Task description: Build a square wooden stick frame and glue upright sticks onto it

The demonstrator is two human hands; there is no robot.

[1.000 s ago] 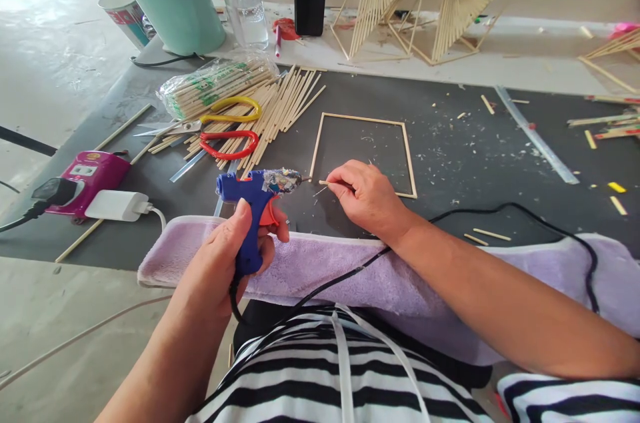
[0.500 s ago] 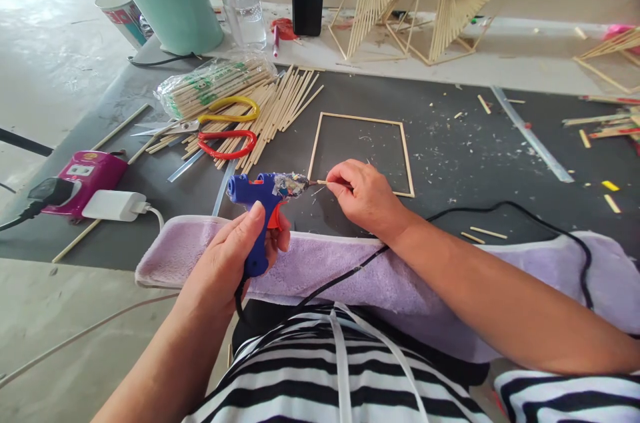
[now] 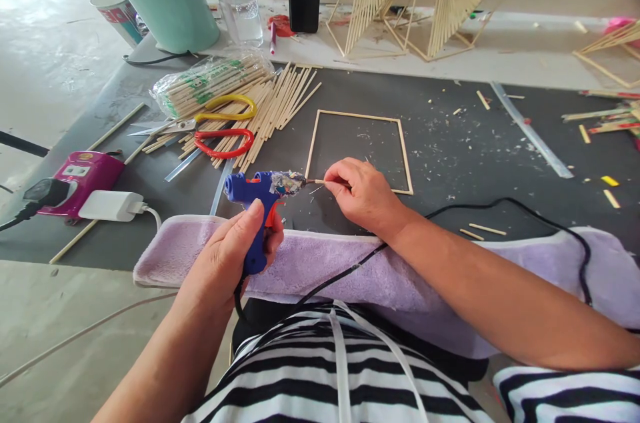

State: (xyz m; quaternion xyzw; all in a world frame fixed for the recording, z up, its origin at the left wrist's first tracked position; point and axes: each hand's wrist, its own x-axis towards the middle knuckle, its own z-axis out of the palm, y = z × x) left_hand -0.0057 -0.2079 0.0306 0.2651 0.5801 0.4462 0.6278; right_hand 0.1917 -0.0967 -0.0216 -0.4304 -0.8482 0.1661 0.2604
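Observation:
My left hand (image 3: 240, 236) is wrapped round the handle of a blue glue gun (image 3: 249, 189), fingers at its orange trigger. Its glue-crusted nozzle points right. My right hand (image 3: 363, 193) pinches a thin wooden stick (image 3: 319, 181), whose short visible end meets the nozzle tip; the rest of the stick is hidden by my fingers. Just behind my right hand a square frame of wooden sticks (image 3: 360, 115) lies flat on the dark table (image 3: 450, 163), its near left corner covered by the hand.
Scissors (image 3: 225, 143) lie on loose sticks (image 3: 295, 99) beside a bagged bundle (image 3: 210, 86). A pink power strip (image 3: 90, 176) holds a white charger (image 3: 113, 205). A lilac cloth (image 3: 320, 263) covers the near edge, crossed by a black cord (image 3: 345, 273). Stick models (image 3: 370, 3) stand behind.
The whole view has shifted very slightly. Both hands keep their hold, with the stick's end still at the glue gun's nozzle.

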